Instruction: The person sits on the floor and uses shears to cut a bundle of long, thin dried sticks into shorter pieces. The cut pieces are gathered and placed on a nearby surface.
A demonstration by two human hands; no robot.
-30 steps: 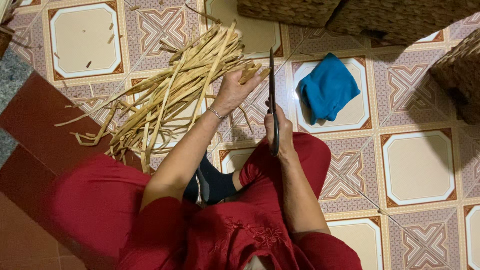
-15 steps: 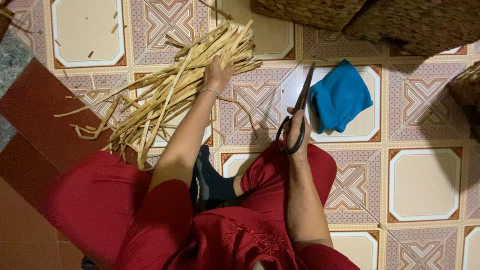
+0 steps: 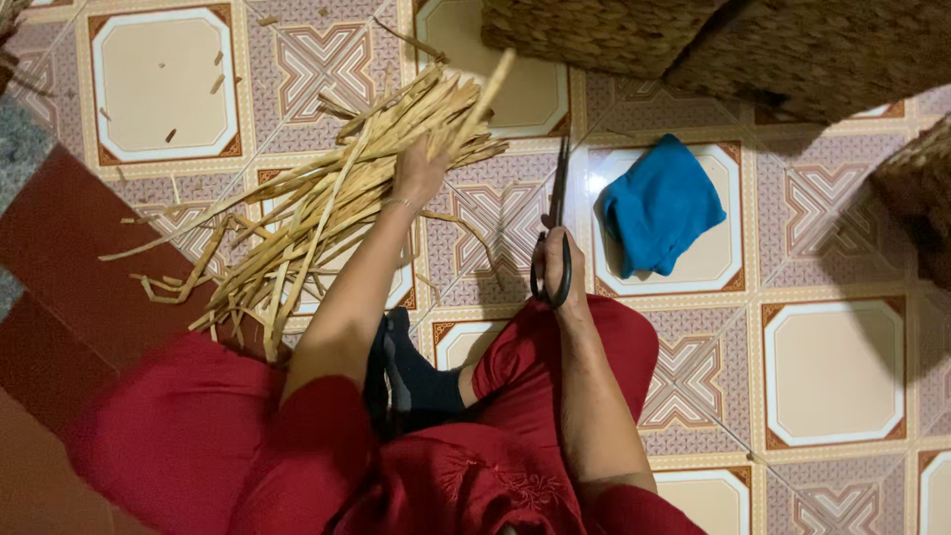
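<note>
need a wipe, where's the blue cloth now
In the head view the blue cloth lies on the tiled floor, right of the scissors in the right hand, just below the woven baskets.

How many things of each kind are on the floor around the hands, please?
Bundle of dry straw strips, gripped by the left hand: 1
Black scissors, in the right hand: 1
Blue cloth: 1
Woven baskets, partly in view: 3
Total: 6
</note>
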